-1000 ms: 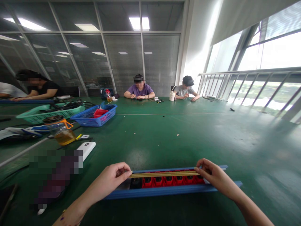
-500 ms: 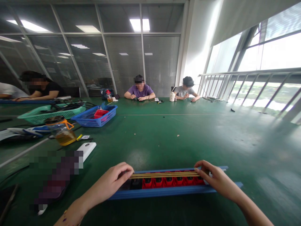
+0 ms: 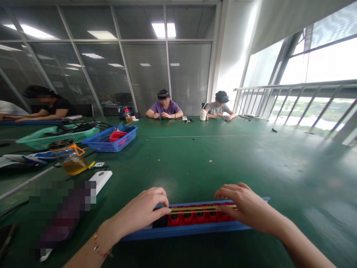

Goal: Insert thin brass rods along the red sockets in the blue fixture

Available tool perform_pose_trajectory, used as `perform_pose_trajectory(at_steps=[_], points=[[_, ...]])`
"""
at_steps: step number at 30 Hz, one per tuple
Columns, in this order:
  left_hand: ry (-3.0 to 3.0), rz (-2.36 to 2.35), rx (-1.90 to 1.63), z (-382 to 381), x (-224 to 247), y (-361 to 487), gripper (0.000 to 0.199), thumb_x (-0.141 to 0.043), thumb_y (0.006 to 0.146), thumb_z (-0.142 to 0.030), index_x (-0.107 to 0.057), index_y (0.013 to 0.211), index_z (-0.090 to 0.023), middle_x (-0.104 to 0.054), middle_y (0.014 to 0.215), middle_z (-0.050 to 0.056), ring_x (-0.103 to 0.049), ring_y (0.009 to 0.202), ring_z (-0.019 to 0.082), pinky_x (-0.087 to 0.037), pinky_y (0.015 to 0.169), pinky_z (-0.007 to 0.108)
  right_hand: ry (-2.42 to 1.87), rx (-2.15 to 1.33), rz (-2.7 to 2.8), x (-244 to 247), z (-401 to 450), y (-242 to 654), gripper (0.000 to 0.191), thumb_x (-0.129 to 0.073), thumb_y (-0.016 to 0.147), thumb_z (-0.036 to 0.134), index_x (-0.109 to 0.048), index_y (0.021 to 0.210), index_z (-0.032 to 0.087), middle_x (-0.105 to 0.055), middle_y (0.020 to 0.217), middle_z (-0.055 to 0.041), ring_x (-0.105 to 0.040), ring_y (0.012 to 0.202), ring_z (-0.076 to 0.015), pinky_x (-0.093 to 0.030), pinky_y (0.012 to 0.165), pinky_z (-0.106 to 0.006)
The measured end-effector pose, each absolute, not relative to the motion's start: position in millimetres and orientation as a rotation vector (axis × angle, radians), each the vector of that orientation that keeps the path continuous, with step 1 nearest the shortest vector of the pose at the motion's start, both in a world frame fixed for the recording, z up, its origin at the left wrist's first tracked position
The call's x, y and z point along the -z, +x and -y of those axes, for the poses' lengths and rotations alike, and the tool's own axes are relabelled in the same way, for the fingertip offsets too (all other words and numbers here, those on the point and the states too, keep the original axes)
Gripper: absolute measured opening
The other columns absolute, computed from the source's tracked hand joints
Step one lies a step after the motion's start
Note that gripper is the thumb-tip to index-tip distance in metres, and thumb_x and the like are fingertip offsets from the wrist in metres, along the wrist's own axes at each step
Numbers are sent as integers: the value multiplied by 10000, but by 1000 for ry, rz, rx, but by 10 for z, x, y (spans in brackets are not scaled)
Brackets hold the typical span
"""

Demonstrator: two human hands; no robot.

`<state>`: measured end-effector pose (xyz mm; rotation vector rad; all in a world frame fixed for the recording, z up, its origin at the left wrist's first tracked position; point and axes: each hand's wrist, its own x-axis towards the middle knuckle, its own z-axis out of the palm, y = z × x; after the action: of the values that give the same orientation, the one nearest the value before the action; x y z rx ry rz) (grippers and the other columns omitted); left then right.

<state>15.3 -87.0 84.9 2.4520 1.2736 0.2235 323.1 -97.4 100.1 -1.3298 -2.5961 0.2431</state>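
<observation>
Sticks (image 3: 195,210), at least 2, lined up lengthwise over red holders (image 3: 200,219) between blue rails (image 3: 192,230); not yet released. Left hand (image 3: 147,209) pinches one end, thumb against fingers. Right hand (image 3: 247,206) arched over the other; pinch unclear.

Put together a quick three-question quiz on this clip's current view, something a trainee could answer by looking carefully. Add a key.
1. True or false: the left hand pinches the thin yellowish strips.
2. The basket holding the small red container is: A) white; B) blue; C) orange.
3. Fill in the blank: the beaded bracelet is on the person's ____ wrist.

Key: 1 true; 2 B; 3 left.
</observation>
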Motion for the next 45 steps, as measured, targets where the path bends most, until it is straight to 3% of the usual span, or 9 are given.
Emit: perform_pose_trajectory(at_steps=[10,33,45], points=[[2485,-1242,-133,834,-872,223,290,-382,868,-388,-620,824,-229,-570,846,-1,-522,795,142,-354,712,228,-1276,-157,2851,-1054,905,2804,122,-520,790,287,-608,829,213,-656,794,-19,-609,781,-190,-366,724,-295],[2450,-1220,-198,799,-865,223,248,-407,856,-356,-579,766,-202,-564,835,-7,-516,790,135,-347,695,226,-1249,-28,2839,-931,872,2798,172,-464,821,267,-626,778,228,-630,762,1,-592,687,-159,-344,653,-273],[2499,-1293,-268,850,-937,254,238,-418,859,-364,-577,769,-213,-576,825,-5,-509,796,140,-340,703,233,-1259,-77,2833,-934,877,2808,124,-496,803,268,-607,839,226,-632,819,-11,-595,766,-171,-358,680,-280]])
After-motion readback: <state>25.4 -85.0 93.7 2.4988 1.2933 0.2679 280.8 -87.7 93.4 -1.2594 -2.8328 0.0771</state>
